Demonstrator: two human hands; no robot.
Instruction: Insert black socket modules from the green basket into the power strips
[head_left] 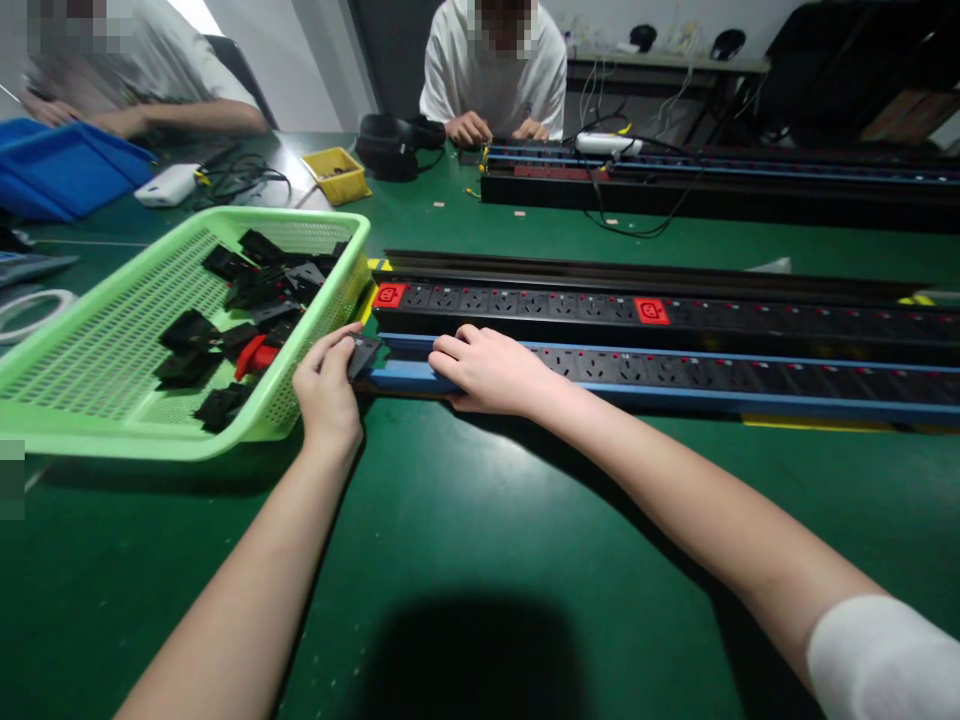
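Fingertips of our left hand [326, 385] are pinched together on a small black end piece [365, 353], held right at the left end of the blue-edged power strip [675, 375]. The strip lies lengthwise on the green table [487, 520], just in front of a second, black strip [525, 300]. Our right hand [487, 370] lies across the top of the blue-edged strip near that same end. From this angle we cannot tell whether its fingers hook over the far edge or only press down. We judge the end piece to be light, hard moulded plastic, smooth enough to slip, so it is best held by its two side faces between thumb and forefinger, as it is now. The strip looks long, stiff and fairly heavy. We reckon it would swing or sag if lifted from one end, so it is better steadied flat with a palm on its rail edges, clear of the socket faces. Just beside our left hand stands a green basket [150, 440] with more black parts [187, 330] and a red one [255, 357]. Across the table, another person's hands [469, 128] are busy on other strips.
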